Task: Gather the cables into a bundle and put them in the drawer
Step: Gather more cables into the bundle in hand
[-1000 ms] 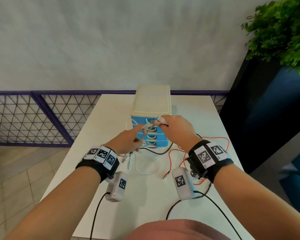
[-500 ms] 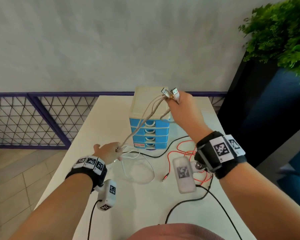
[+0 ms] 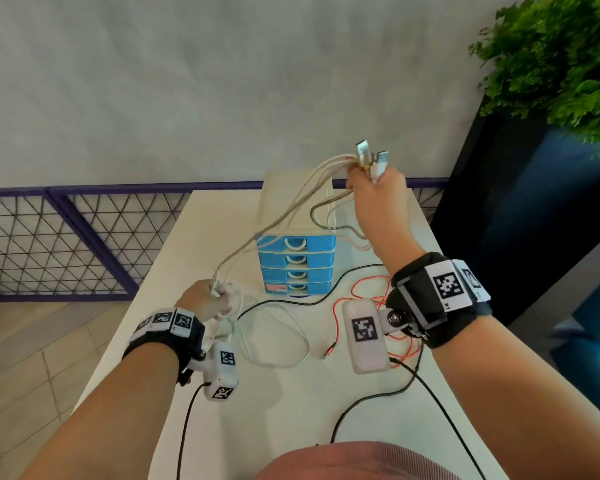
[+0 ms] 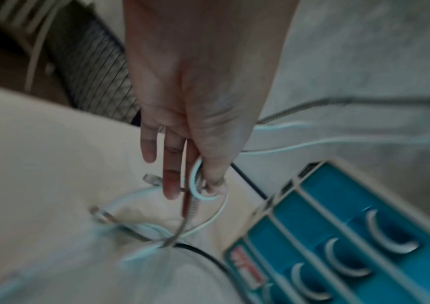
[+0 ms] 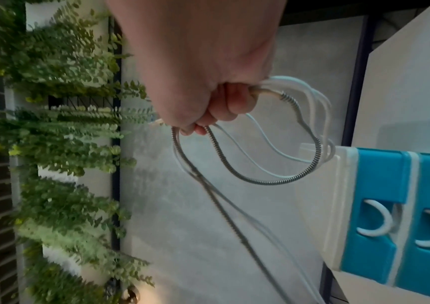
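Note:
My right hand (image 3: 378,192) is raised above the drawer unit (image 3: 295,216) and grips the plug ends (image 3: 365,154) of several white and braided cables (image 3: 284,220). In the right wrist view that hand (image 5: 208,102) is a fist round the cables, and a loop (image 5: 286,179) hangs below it. The strands slope down to my left hand (image 3: 208,299) at the table's left side. There my thumb and fingers (image 4: 208,179) pinch the cables (image 4: 195,185). A white cable loop (image 3: 278,341) trails on the table. All the blue drawers (image 3: 295,259) are closed.
A red cable (image 3: 361,292) and a black cable (image 3: 309,301) lie on the white table (image 3: 291,410) in front of the drawer unit. A purple mesh railing (image 3: 66,244) runs on the left. A dark planter (image 3: 534,220) with a green plant (image 3: 551,64) stands to the right.
My right hand rose from in front of the drawers to above the unit, carrying the plug ends. My left hand slid down and left, so the cables now stretch between both hands.

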`<state>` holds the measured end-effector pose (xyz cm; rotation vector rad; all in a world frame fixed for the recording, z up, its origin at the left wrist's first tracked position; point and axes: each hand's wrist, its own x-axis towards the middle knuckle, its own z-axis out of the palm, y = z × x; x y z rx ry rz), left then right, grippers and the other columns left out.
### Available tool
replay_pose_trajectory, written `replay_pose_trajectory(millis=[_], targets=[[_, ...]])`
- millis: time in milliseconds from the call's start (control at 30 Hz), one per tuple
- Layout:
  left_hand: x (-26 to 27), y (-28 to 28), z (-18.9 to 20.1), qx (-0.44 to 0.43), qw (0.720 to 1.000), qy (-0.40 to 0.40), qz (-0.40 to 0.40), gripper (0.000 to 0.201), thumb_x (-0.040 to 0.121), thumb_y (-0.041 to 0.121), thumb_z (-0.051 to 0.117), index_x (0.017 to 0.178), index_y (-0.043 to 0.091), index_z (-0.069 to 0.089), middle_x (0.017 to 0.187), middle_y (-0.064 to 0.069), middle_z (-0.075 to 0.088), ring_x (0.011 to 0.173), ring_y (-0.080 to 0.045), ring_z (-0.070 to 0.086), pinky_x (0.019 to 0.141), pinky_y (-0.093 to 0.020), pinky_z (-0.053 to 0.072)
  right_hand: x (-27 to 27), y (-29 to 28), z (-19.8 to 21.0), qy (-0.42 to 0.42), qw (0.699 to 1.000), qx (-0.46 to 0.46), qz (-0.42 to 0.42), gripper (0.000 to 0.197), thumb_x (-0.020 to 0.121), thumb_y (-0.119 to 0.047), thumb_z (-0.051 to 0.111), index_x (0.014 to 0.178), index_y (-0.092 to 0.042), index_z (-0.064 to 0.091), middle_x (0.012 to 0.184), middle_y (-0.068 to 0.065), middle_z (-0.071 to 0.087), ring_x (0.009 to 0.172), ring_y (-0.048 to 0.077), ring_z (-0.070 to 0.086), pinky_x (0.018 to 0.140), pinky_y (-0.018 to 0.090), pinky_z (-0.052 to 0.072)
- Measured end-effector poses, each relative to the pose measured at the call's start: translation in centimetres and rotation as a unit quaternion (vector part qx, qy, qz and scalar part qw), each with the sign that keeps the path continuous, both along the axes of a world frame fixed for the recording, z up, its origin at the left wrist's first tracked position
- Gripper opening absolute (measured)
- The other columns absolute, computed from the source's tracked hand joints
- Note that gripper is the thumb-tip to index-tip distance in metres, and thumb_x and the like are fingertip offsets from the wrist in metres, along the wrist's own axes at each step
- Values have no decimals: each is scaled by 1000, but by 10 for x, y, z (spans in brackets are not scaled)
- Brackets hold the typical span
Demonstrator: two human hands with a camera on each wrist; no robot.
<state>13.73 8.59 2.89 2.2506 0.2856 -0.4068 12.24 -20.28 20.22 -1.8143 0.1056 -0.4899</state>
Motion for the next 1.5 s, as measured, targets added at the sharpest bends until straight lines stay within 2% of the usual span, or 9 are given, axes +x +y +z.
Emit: replay_pose_trajectory(millis=[133, 333, 533, 667, 733, 933, 1133, 1333, 1500], targets=[[-7, 3, 3, 53, 998, -21, 28, 10, 91, 25, 55, 85, 18, 56, 71, 2, 71, 63, -25, 71, 65, -27, 50, 2, -8, 7, -8, 1000, -10, 6, 24, 95, -26, 56, 75, -12, 56, 55, -7, 43, 49, 6, 35, 52, 25, 33], [-7, -1, 14, -38, 991, 5, 124, 21, 89, 33, 60, 94, 14, 55, 84, -14, 72, 59, -28, 71, 50, -29, 55, 1, -8, 6, -43, 999, 17, -23, 31, 95, -22, 53, 64, -19, 50, 52, -10, 42, 42, 0, 35, 46, 16, 32], [10, 13, 14, -95, 962, -135, 218, 25, 85, 21, 68, 98, 12, 48, 102, -25, 65, 78, -31, 69, 71, -48, 60, 5, -3, -12, 33, 984, -154, 81, 31, 96, -32, 53, 81, -7, 62, 60, -4, 50, 51, 10, 41, 49, 24, 34], [5, 19, 13, -80, 991, 28, 100, 90, 75, 3, 76, 141, 28, 20, 106, -15, 54, 96, -36, 62, 82, -52, 55, 2, -2, -34, 138, 924, -307, 182, 13, 90, -26, 62, 96, -16, 57, 77, -4, 54, 62, 6, 49, 48, 13, 33], [-3, 13, 11, 0, 997, 46, 69, 107, 74, 2, 72, 148, 32, 1, 121, -16, 47, 111, -36, 55, 85, -51, 54, -2, -4, -41, 174, 912, -301, 216, 31, 86, -19, 66, 114, -14, 52, 86, -1, 54, 69, 10, 50, 53, 18, 36], [-25, -38, 21, 128, 982, -137, 19, 54, 79, 10, 54, 125, 24, 29, 123, -8, 33, 78, -34, 58, 77, -42, 50, -2, -7, -40, 186, 946, -141, 226, 16, 96, -17, 48, 112, -14, 48, 71, 0, 41, 55, 10, 39, 51, 24, 36], [-43, -104, 52, 3, 923, -350, -160, 19, 84, 15, 51, 97, 28, 47, 89, 18, 50, 53, -3, 46, 55, -25, 39, 7, -11, -32, 78, 987, 48, 135, 19, 104, -21, 33, 98, -16, 50, 65, -4, 39, 52, 6, 37, 50, 19, 35], [-61, -172, 53, 70, 880, -143, -447, 16, 84, 25, 52, 68, 21, 49, 56, 10, 47, 53, -4, 46, 52, -19, 32, 11, -12, -19, 43, 976, 146, 154, 19, 105, -16, 32, 95, -15, 49, 62, -4, 33, 43, 3, 34, 44, 17, 32], [-46, -174, -19, 137, 826, 10, -547, 14, 88, 24, 47, 99, 24, 56, 95, 4, 50, 88, -18, 50, 81, -29, 44, 10, -9, -19, 51, 969, 166, 175, 19, 105, -15, 31, 100, -10, 49, 60, -4, 32, 42, 4, 32, 43, 18, 30]])
